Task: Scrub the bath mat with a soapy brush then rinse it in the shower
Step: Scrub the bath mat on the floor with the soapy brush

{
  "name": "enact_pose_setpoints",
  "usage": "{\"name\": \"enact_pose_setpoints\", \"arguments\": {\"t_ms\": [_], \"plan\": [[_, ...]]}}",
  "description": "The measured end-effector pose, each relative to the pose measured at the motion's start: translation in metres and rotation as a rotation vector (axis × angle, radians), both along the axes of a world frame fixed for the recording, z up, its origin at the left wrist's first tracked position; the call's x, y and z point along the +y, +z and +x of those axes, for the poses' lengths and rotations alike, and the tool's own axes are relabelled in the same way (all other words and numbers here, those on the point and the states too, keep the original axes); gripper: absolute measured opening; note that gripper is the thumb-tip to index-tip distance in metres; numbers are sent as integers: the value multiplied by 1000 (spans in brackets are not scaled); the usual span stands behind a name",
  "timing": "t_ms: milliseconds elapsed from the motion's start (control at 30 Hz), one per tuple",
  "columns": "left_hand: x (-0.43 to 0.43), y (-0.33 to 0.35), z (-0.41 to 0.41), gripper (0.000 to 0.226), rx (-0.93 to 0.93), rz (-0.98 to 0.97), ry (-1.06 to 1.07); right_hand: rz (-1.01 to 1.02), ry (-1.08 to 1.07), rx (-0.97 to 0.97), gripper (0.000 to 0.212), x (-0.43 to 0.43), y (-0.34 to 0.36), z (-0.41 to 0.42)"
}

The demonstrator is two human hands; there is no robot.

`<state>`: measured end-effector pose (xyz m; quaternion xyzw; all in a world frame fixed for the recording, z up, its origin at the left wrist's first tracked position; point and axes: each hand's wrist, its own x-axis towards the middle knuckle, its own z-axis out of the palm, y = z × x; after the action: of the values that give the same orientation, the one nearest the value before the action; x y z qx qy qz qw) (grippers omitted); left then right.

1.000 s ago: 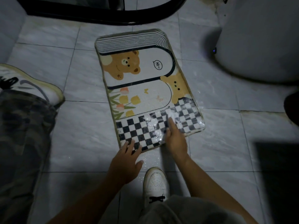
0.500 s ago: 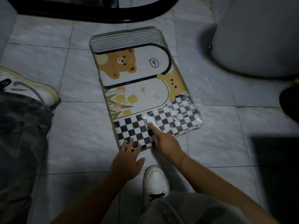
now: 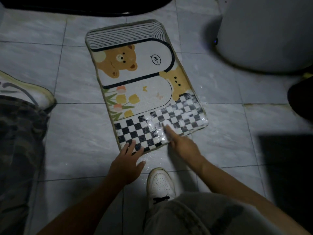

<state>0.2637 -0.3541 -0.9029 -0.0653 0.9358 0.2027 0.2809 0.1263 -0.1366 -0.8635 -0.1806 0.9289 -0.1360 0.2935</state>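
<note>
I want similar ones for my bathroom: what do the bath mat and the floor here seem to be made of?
Bath mat: seemingly a short-pile printed fabric, matte, with a stitched beige border; its checkered end glistens wet and soapy.
Floor: pale grey marbled tiles, probably glazed ceramic, smooth with a faint sheen, dark grout lines between them.

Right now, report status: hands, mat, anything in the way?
Left hand flat on near edge of bath mat. Right hand grips brush on foamy checkered end. White shoe nearby, off mat.
</note>
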Motion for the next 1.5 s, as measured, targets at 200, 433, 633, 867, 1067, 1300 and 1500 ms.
{"name": "enact_pose_setpoints", "arguments": {"t_ms": [200,433,633,867,1067,1300,1500], "plan": [[10,3,-5,71,-12,22,55,-148,-382,-31,51,32,7,-7],[9,5,-5,67,-33,13,53,-74,-125,-94,48,35,-2,-2],[17,11,-13,70,-57,50,100,-233,-293,-67,49,17,11,39],[8,8,-7,69,-58,55,62,-8,-182,10,51,68,4,12],[14,12,-12,69,-71,66,84,-298,-238,-135,52,2,7,76],[9,14,-13,67,-107,39,28,-61,-332,4,57,45,13,34],[8,19,-17,66,-141,48,23,-249,-150,-49,53,-17,-4,78]]}}
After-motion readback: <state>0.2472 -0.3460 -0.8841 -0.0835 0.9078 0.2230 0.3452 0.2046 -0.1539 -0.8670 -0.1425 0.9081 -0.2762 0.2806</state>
